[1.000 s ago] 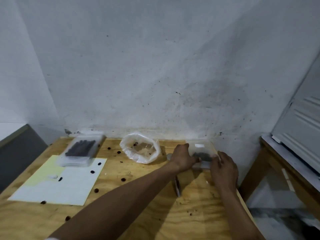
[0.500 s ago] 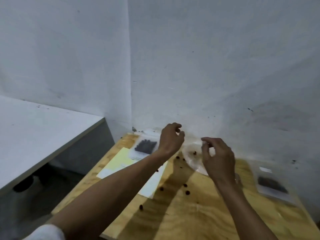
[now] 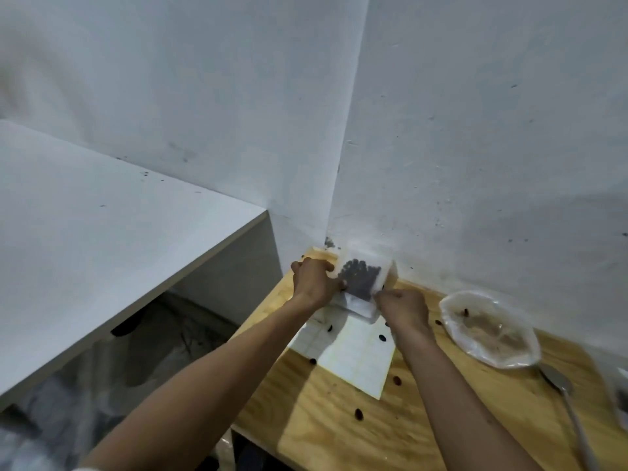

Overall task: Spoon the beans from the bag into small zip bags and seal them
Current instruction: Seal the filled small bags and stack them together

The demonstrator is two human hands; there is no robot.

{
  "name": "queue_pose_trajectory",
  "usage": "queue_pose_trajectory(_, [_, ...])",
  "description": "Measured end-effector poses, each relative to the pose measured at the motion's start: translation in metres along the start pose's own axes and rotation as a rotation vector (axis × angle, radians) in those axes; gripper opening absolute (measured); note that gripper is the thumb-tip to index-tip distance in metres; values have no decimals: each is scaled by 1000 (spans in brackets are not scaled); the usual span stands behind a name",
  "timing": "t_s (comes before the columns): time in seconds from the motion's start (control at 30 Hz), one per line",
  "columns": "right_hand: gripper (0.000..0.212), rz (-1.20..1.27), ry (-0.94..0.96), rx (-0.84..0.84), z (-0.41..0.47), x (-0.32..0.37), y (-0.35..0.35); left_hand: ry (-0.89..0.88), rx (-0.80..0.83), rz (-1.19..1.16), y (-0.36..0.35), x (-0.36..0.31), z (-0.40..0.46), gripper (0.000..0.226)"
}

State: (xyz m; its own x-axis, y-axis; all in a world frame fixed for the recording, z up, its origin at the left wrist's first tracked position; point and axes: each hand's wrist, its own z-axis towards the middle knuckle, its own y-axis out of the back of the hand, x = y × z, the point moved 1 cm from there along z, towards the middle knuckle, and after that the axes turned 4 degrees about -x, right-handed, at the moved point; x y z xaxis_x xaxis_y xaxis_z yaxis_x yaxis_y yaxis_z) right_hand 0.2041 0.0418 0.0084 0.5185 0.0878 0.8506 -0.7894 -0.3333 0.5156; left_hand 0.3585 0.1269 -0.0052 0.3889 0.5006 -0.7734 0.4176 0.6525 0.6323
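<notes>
At the back left corner of the wooden table (image 3: 326,423), my left hand (image 3: 314,278) and my right hand (image 3: 402,305) both grip a small clear zip bag (image 3: 361,275) with dark beans inside, tilted up off a stack of flat bags beneath it. The large clear bean bag (image 3: 489,329) lies open to the right, nearly empty with a few beans left. A metal spoon (image 3: 562,394) rests on the table beside it. Another filled zip bag (image 3: 622,399) shows at the right edge.
A sheet of white and yellow paper (image 3: 353,355) lies under my hands. Several loose beans (image 3: 359,413) are scattered over the wood and paper. White walls meet in a corner behind. A white counter (image 3: 102,239) stands left, with a gap between.
The view swung left. My hands left the filled bag on the right, crossed above the large bean bag, and now hold a bean-filled zip bag at the left corner.
</notes>
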Motion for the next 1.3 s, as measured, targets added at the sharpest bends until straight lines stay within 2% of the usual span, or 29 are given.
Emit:
queue_pose_trajectory(0.13, [10,212,20,-63,4,11,2,7,22,-417,18,-7,-4,20])
queue_pose_trajectory(0.2, [5,236,92,-62,3,20,-1,20,55,-587,31,-12,-7,23])
queue_pose_trajectory(0.27, [13,218,168,-39,-1,29,-6,45,59,-706,44,-14,-6,31])
queue_pose_trajectory(0.37, [18,15,369,-7,-16,36,-13,21,-58,-732,61,-6,-2,17])
queue_pose_trajectory(0.47, [13,-307,570,163,-28,31,-27,56,-174,-725,76,9,0,19])
queue_pose_trajectory(0.53, [31,-470,616,264,-34,25,-38,88,-193,-753,79,19,3,19])
queue_pose_trajectory(0.6, [39,-538,569,293,-38,20,-47,102,-200,-759,80,25,1,18])
queue_pose_trajectory(0.73, [48,-576,537,244,-47,20,-56,73,-200,-752,81,27,-6,20])
queue_pose_trajectory(0.87, [43,-617,477,213,-51,23,-60,72,-188,-755,83,27,-9,20])
queue_pose_trajectory(1.13, [39,-566,358,344,-45,19,-63,66,-181,-722,80,27,-16,17])
queue_pose_trajectory(1.3, [46,-506,384,226,-44,15,-67,80,-179,-739,82,22,-20,15])
